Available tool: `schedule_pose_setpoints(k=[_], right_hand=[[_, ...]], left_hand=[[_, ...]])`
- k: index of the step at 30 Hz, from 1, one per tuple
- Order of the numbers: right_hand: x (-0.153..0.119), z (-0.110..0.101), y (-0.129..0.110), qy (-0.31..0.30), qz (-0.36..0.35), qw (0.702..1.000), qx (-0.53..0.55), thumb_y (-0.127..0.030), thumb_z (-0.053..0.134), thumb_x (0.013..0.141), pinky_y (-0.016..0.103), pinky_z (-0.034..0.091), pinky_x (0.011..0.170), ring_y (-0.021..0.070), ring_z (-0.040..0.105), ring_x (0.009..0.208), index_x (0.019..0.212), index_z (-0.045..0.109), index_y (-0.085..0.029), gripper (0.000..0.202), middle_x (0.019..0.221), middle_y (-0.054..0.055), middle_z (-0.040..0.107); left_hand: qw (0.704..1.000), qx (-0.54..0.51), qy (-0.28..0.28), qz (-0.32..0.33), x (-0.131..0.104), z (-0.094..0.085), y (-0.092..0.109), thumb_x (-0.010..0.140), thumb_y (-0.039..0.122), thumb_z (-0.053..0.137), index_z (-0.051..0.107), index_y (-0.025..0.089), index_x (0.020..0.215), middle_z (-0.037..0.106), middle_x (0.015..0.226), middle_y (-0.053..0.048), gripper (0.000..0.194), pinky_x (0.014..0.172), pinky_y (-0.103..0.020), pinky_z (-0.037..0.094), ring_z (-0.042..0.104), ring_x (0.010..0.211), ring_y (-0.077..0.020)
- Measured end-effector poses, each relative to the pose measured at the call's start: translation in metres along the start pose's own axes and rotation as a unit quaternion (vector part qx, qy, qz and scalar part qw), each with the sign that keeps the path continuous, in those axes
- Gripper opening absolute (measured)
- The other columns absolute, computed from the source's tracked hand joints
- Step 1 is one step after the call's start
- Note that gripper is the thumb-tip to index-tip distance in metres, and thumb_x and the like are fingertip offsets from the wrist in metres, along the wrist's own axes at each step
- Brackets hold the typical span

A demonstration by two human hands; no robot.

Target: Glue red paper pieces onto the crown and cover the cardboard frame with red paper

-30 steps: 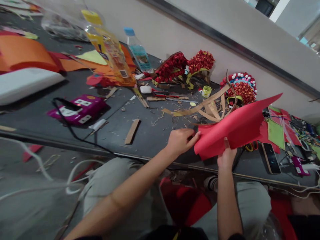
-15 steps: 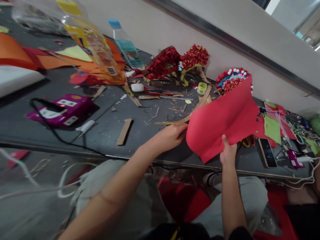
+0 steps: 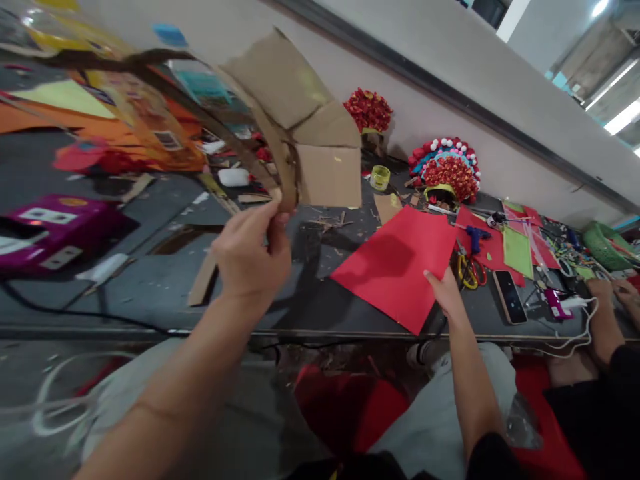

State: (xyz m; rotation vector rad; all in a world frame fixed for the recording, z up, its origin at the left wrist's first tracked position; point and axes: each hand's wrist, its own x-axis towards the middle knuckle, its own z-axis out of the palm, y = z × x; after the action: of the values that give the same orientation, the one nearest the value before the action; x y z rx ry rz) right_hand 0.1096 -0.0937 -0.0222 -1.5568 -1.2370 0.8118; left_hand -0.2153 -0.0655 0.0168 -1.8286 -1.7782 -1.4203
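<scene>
Raised above the table, my left hand [image 3: 253, 250] pinches a cut piece of brown cardboard [image 3: 327, 170] at its edge. Long bent strips trail from the cardboard to the left, blurred by motion. My right hand [image 3: 445, 293] grips the near right edge of a red sheet [image 3: 395, 267], thumb on top; the sheet lies nearly flat at the table's front edge. Yellow-and-red-handled scissors [image 3: 470, 270] lie just right of that sheet. Behind it stands a rounded piece covered in red petals and white beads [image 3: 445, 170].
A phone [image 3: 510, 297] and a blue glue gun [image 3: 475, 237] lie to the right. A purple power strip [image 3: 70, 230] sits at left, near blurred bottles [image 3: 155, 120]. A small yellow jar [image 3: 380, 177] stands at the back. Another person's hands [image 3: 607, 293] are at far right.
My left hand has gone from beside the red sheet to the left and up, and now holds the cardboard aloft. The red sheet has come down from upright and curled to flat.
</scene>
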Motion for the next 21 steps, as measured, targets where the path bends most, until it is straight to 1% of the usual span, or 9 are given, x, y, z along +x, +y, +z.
schedule_pose_setpoints(k=[2,4,6,8,10,12,16,19,21], right_hand=[[0.017,-0.012,-0.009,0.025,-0.002,0.994,-0.108,-0.044,0.063,0.074,0.035,0.048,0.091,0.0180,0.063,0.098,0.125,0.051,-0.015,0.059,0.115,0.009,0.066],[0.044,-0.034,-0.018,0.092,0.025,0.970,-0.223,-0.046,0.064,0.074,0.036,0.046,0.092,0.0199,0.062,0.098,0.126,0.050,-0.013,0.062,0.113,0.012,0.065],[0.073,-0.061,-0.024,0.139,0.044,0.954,-0.261,-0.040,0.065,0.074,0.039,0.037,0.102,0.0241,0.053,0.116,0.121,0.053,-0.011,0.056,0.126,0.019,0.057],[0.101,-0.085,-0.026,0.166,0.082,0.939,-0.289,-0.034,0.069,0.072,0.041,0.033,0.104,0.0284,0.048,0.124,0.112,0.059,-0.008,0.048,0.127,0.024,0.055],[0.124,-0.099,-0.024,0.167,0.130,0.930,-0.301,-0.031,0.075,0.067,0.041,0.036,0.100,0.0316,0.052,0.120,0.094,0.064,-0.007,0.037,0.113,0.023,0.063],[0.140,-0.105,-0.021,0.158,0.166,0.926,-0.299,-0.032,0.076,0.069,0.041,0.041,0.095,0.0292,0.059,0.111,0.082,0.065,-0.009,0.028,0.098,0.016,0.068],[0.150,-0.109,-0.027,0.161,0.168,0.938,-0.256,-0.033,0.064,0.082,0.038,0.047,0.087,0.0184,0.063,0.088,0.076,0.061,-0.013,0.021,0.081,0.005,0.067],[0.142,-0.115,-0.043,0.174,0.123,0.960,-0.183,-0.031,0.056,0.081,0.031,0.048,0.074,0.0179,0.061,0.073,0.067,0.056,-0.016,0.020,0.062,0.003,0.058],[0.127,-0.117,-0.053,0.171,0.079,0.974,-0.124,-0.033,0.051,0.080,0.026,0.046,0.065,0.0133,0.057,0.063,0.071,0.054,-0.019,0.017,0.059,-0.002,0.053]], left_hand=[[0.999,0.002,0.005,0.040,-0.005,0.007,0.007,0.096,0.026,0.039,0.065,0.012,0.102,0.073,0.091,-0.009,0.030,0.076,-0.036,0.056,0.068,0.085,-0.0206],[0.997,-0.005,-0.019,0.077,-0.013,0.016,0.014,0.095,0.022,0.040,0.065,0.013,0.099,0.073,0.088,-0.009,0.027,0.072,-0.035,0.056,0.068,0.079,-0.0209],[0.993,-0.025,-0.055,0.102,-0.020,0.025,0.020,0.094,0.018,0.040,0.065,0.015,0.101,0.073,0.092,-0.009,0.026,0.075,-0.035,0.056,0.068,0.082,-0.0212],[0.989,-0.043,-0.082,0.114,-0.027,0.031,0.025,0.093,0.016,0.041,0.064,0.016,0.102,0.073,0.095,-0.008,0.025,0.078,-0.034,0.055,0.068,0.085,-0.0214],[0.987,-0.046,-0.096,0.118,-0.032,0.035,0.026,0.093,0.014,0.041,0.065,0.017,0.104,0.073,0.097,-0.009,0.026,0.079,-0.034,0.054,0.068,0.087,-0.0222],[0.987,-0.037,-0.101,0.120,-0.033,0.038,0.025,0.093,0.014,0.040,0.065,0.016,0.105,0.072,0.101,-0.011,0.027,0.080,-0.035,0.054,0.068,0.090,-0.0234],[0.988,-0.025,-0.102,0.113,-0.032,0.041,0.019,0.093,0.015,0.040,0.066,0.016,0.101,0.073,0.099,-0.011,0.027,0.082,-0.034,0.054,0.068,0.091,-0.0236],[0.988,-0.025,-0.115,0.105,-0.032,0.042,0.017,0.093,0.015,0.039,0.066,0.016,0.101,0.073,0.098,-0.011,0.028,0.083,-0.034,0.054,0.068,0.092,-0.0232],[0.986,-0.024,-0.126,0.102,-0.033,0.042,0.018,0.093,0.015,0.039,0.066,0.016,0.102,0.072,0.102,-0.011,0.028,0.085,-0.034,0.053,0.067,0.095,-0.0230]])
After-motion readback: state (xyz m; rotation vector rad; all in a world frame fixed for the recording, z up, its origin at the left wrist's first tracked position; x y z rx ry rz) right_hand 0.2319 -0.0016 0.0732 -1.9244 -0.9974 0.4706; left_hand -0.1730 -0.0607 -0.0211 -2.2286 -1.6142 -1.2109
